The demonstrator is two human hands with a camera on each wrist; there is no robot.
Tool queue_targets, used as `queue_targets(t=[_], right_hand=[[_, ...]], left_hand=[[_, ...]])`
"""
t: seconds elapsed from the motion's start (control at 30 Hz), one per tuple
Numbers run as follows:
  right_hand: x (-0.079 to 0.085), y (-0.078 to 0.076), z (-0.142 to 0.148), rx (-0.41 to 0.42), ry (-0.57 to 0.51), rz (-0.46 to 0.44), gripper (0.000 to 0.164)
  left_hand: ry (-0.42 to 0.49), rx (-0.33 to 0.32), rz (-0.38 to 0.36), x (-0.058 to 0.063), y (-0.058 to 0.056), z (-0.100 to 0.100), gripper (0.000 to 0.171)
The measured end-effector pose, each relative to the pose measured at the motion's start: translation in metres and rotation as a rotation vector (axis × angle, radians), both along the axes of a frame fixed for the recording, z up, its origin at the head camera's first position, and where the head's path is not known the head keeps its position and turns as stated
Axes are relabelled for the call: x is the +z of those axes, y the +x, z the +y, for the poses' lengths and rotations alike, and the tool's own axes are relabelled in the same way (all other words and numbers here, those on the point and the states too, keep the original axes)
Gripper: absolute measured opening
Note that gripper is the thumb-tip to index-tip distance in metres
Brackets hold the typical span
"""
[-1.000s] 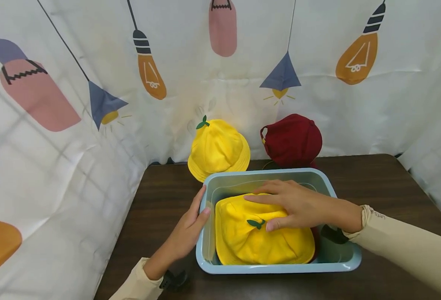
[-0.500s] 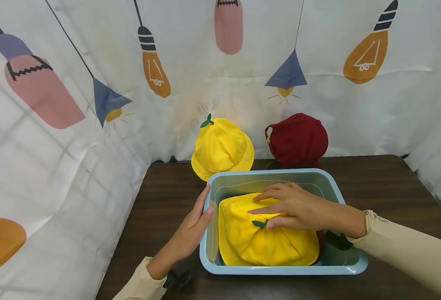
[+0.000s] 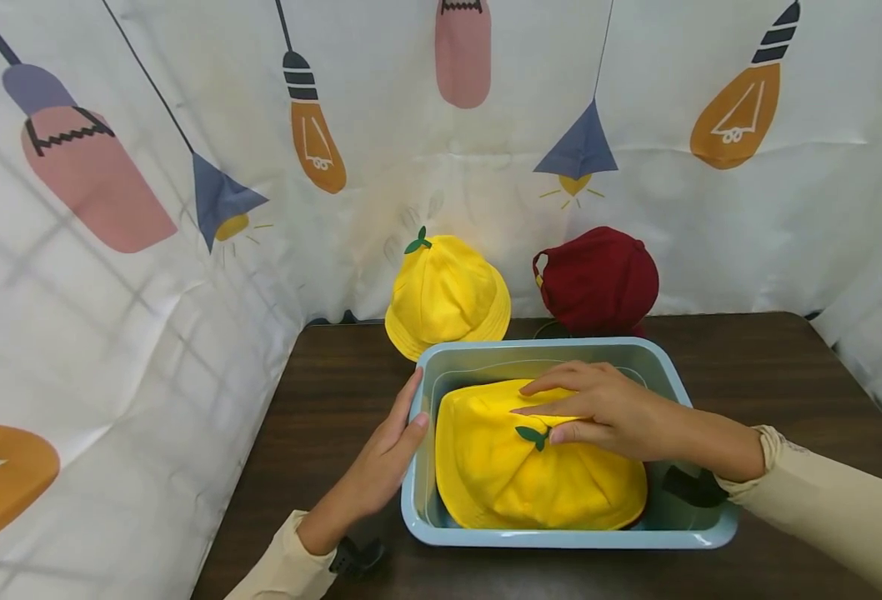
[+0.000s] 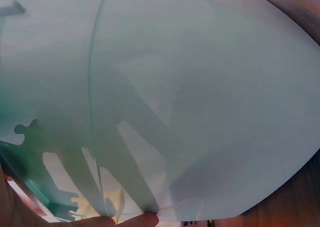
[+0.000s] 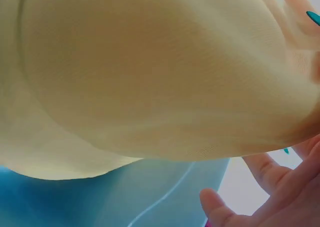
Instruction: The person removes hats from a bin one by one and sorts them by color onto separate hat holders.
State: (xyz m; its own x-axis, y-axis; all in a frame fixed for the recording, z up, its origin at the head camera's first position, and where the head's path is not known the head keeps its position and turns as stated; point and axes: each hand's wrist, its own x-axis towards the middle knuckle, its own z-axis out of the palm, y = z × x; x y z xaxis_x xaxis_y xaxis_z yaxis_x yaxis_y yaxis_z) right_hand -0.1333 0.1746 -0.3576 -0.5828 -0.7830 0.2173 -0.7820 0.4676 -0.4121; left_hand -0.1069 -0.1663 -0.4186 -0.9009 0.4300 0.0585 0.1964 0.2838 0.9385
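A yellow bucket hat (image 3: 516, 483) with a green leaf tab lies crown up in a light blue plastic basin (image 3: 568, 538). My right hand (image 3: 606, 408) is on its crown, thumb beside the leaf tab and fingers across the top, pinching up a fold of cloth. In the right wrist view the hat cloth (image 5: 160, 77) fills most of the picture, with fingertips at the right. My left hand (image 3: 381, 458) rests along the basin's left side with straight fingers, thumb at the rim. The left wrist view shows the basin's outer wall (image 4: 210, 87) and fingertips at the bottom.
Behind the basin stand another yellow hat (image 3: 448, 296) with a leaf tab and a dark red cap (image 3: 602, 279). All are on a dark wood-grain table (image 3: 336, 375). White cloth (image 3: 471, 183) printed with lamps hangs at the back and sides.
The yellow hat in the basin has shifted slightly right and back with my right hand. Less of the red thing beneath it shows. The left hand stays at the basin's side.
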Motion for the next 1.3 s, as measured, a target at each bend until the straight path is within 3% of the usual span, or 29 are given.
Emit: queue_targets(t=[0.23,0.47,0.77,0.97,1.3], right_hand=[[0.007,-0.003,0.013,0.012,-0.116,0.059,0.032],[0.021,-0.002,0.02,-0.01,-0.149,0.072,0.03],[0.036,-0.006,0.027,-0.122,-0.144,0.006,0.03],[0.055,-0.008,0.03,-0.136,-0.171,0.008,0.033],[0.084,-0.012,0.028,-0.137,-0.201,-0.066,0.038]], left_hand=[[-0.02,0.001,0.009,0.0,-0.001,0.002,0.062],[-0.017,0.003,0.006,0.001,0.0,0.002,0.063],[-0.01,0.004,-0.004,0.002,0.0,0.002,0.063],[-0.017,-0.005,0.004,0.004,0.0,0.003,0.063],[-0.027,0.013,-0.034,0.003,0.0,0.002,0.062]])
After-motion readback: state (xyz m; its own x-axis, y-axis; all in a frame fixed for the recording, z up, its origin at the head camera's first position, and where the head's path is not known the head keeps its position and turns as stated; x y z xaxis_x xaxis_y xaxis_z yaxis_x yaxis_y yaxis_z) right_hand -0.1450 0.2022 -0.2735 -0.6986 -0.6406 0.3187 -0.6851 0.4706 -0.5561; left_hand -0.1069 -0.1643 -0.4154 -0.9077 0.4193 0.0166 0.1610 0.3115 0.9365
